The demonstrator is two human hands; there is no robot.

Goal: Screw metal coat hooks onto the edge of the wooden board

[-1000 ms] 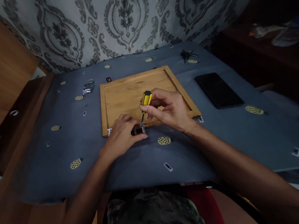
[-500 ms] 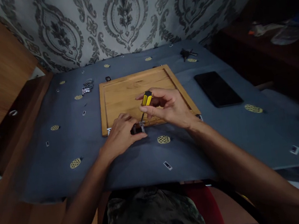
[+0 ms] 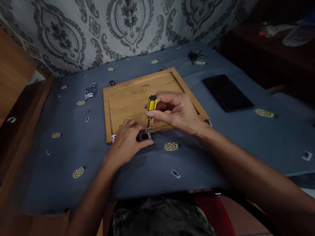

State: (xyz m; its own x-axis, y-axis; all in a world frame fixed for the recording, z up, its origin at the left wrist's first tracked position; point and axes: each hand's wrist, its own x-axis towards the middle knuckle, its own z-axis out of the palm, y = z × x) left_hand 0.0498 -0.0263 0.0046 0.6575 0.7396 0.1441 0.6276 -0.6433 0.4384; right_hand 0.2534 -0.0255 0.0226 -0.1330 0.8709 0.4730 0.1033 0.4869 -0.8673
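A yellow and black screwdriver (image 3: 152, 104) is pinched between the thumb and fingers of my right hand (image 3: 178, 111). Its shaft slants down to a small metal fitting (image 3: 148, 131) at the near edge of a framed wooden panel (image 3: 130, 94). My left hand (image 3: 127, 140) grips that fitting from the left, its thumb stretched along the near side and its fingers curled over the panel's edge. Part of the fitting is hidden by the left fingers. The panel lies flat on the blue patterned tablecloth (image 3: 97, 189), with metal pieces at both near corners.
Loose shiny metal pieces (image 3: 91, 91) lie left of the panel. A small black object (image 3: 112, 83) sits behind its far left corner. On the right is a black phone (image 3: 227, 92); a bunch of keys (image 3: 195, 56) lies farther back. A patterned curtain (image 3: 130, 16) hangs behind the table.
The screwdriver handle has turned a little and stands slightly more upright in my right hand. My left hand stays on the fitting. The whole view has shifted slightly.
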